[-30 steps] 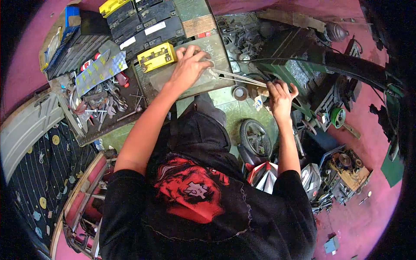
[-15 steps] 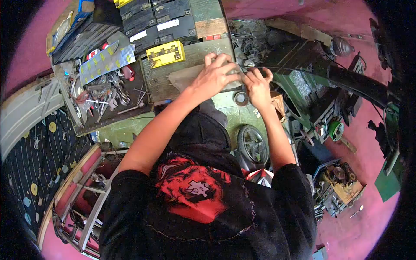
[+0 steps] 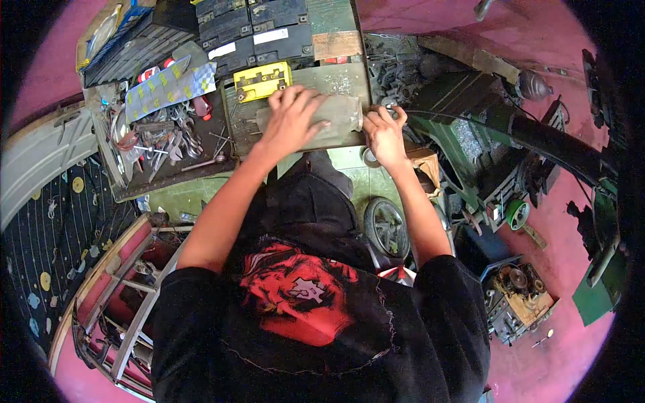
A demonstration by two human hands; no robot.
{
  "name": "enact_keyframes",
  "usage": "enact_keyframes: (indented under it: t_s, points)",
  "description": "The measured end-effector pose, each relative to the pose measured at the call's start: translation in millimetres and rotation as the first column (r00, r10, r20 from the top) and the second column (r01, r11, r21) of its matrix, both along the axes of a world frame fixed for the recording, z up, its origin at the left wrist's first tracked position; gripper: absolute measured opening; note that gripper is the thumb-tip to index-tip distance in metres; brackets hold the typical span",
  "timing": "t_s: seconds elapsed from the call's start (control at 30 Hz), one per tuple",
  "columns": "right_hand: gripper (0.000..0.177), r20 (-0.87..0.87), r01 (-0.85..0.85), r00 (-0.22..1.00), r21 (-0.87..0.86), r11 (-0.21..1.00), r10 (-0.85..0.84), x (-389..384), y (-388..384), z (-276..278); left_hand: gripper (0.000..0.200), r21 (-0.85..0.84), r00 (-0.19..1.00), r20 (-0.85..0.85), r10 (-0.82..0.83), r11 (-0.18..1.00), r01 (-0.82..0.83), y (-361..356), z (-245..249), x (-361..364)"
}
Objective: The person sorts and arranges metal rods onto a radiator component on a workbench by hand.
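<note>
My left hand (image 3: pixel 290 124) lies over a pale, translucent sheet (image 3: pixel 341 114) on the worktable (image 3: pixel 242 124), its fingers apart. At the table's right edge, my right hand (image 3: pixel 384 134) has its fingers bent together by the sheet's right end; what they pinch is too small to make out. Just beyond my left hand sits a yellow battery-like block (image 3: pixel 263 80). Black batteries (image 3: pixel 282 47) with white labels stand behind it.
To the left is a tray (image 3: pixel 188 176) of wrenches and other tools under a patterned sheet (image 3: pixel 168 87). Right of the table are dark metal parts (image 3: pixel 393 74) and a green machine (image 3: pixel 437 127). A wheel (image 3: pixel 388 227) stands below, beside a cardboard box (image 3: pixel 424 168).
My left hand has moved left, away from my right hand, and now rests over the sheet. My right hand has shifted slightly left and down. The sheet shows more fully.
</note>
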State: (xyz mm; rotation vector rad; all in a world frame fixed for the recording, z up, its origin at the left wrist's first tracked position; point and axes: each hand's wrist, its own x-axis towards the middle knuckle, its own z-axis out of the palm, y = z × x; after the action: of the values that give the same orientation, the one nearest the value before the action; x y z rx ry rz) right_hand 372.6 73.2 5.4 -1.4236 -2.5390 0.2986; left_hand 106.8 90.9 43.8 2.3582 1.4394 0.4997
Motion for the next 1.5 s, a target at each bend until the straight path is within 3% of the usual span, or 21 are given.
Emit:
enact_keyframes:
  t_s: [0.13,0.23,0.57,0.7,0.77,1.0,1.27,1.5]
  points:
    - [0.013,-0.087,0.007,0.996,0.02,1.0,-0.005,-7,1,1,0.042,-0.048,0.987,-0.122,-0.104,0.994,0.098,-5,-12,-20]
    - [0.011,-0.053,-0.021,0.998,-0.044,0.999,0.018,-11,5,2,0.035,-0.042,0.979,-0.137,-0.153,0.988,0.148,-7,-19,-10]
    - [0.013,-0.025,0.026,0.999,0.002,1.0,-0.026,-27,9,-2,0.029,0.022,0.979,-0.169,-0.114,0.993,0.12,-11,-38,2]
    - [0.029,-0.096,0.133,0.987,0.054,0.99,-0.127,-18,0,6,0.035,-0.009,0.988,-0.134,-0.082,0.997,0.081,-14,-32,-4]
    - [0.036,-0.106,0.226,0.97,0.073,0.971,-0.217,-8,-9,10,0.047,-0.041,0.984,-0.164,-0.069,0.997,0.063,-17,-27,-11]
    - [0.033,-0.118,0.405,0.91,0.064,0.912,-0.396,12,-40,17,0.05,-0.058,0.991,-0.132,-0.037,0.998,0.03,-41,-3,-48]
    - [0.034,-0.177,0.564,0.82,0.094,0.82,-0.544,0,-49,21,0.054,-0.065,0.97,-0.196,0.141,0.986,-0.156,-96,24,-118]
    - [0.036,-0.221,0.481,0.87,0.195,0.855,-0.44,-41,-21,55,0.046,-0.036,0.81,-0.2,0.551,0.822,-0.568,-156,32,-198]
